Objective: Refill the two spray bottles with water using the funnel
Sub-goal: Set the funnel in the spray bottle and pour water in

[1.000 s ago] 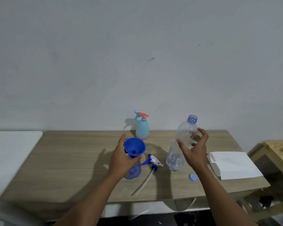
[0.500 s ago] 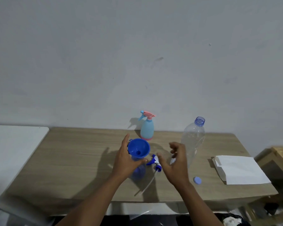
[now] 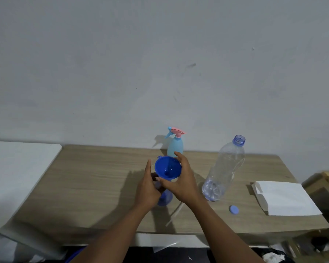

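The blue funnel (image 3: pixel 168 170) appears seated in the neck of the blue spray bottle (image 3: pixel 164 199), with the right hand (image 3: pixel 181 182) curled round its bowl and the left hand (image 3: pixel 147 188) gripping the bottle's neck just beneath it. Right of the funnel, the clear water bottle (image 3: pixel 224 171) stands uncapped and almost drained on the tabletop (image 3: pixel 103 177), so I judge this first fill poured. Behind the funnel, the pale spray bottle (image 3: pixel 176 148) has its pink trigger screwed on, its refill yet to come.
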Action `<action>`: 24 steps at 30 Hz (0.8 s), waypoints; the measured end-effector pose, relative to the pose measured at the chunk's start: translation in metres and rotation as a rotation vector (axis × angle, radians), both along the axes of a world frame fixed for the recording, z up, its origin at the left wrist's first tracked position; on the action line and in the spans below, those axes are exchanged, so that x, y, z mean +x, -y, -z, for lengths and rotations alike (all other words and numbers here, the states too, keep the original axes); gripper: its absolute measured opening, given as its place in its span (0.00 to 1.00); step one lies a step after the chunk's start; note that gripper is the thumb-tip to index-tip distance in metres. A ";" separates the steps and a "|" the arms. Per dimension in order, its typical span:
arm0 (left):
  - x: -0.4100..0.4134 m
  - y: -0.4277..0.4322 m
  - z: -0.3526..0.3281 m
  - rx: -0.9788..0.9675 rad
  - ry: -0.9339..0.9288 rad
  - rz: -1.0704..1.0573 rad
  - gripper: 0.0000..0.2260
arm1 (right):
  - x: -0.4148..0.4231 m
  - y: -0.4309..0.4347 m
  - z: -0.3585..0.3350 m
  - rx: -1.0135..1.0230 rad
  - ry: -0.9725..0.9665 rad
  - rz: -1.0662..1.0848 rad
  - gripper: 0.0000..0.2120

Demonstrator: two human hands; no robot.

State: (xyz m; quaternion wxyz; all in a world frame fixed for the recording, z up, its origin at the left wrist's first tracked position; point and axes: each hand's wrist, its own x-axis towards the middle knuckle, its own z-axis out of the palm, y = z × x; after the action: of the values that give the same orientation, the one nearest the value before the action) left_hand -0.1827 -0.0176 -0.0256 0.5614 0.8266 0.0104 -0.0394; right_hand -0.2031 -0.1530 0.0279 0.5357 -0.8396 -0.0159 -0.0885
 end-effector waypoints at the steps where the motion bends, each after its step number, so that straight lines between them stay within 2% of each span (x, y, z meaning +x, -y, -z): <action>1: 0.000 0.001 0.000 -0.008 -0.006 -0.001 0.44 | 0.000 0.001 -0.003 0.047 0.022 0.036 0.45; 4: 0.002 0.003 0.002 -0.052 -0.021 -0.028 0.46 | 0.003 0.007 -0.012 0.125 0.057 0.097 0.44; 10: 0.003 0.001 0.001 -0.007 0.015 -0.012 0.46 | 0.002 0.012 -0.006 0.109 0.011 0.039 0.44; 17: 0.005 -0.002 0.006 -0.027 0.046 0.011 0.46 | -0.012 0.034 0.005 0.284 0.043 0.234 0.41; 24: 0.007 -0.002 0.013 -0.016 0.102 0.011 0.47 | -0.054 0.073 0.060 0.297 -0.097 0.379 0.39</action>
State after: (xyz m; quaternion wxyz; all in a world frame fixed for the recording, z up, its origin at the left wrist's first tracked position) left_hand -0.1758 -0.0153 -0.0390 0.5677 0.8229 -0.0232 -0.0002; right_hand -0.2575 -0.2255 -0.0322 0.6271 -0.7429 0.1809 -0.1485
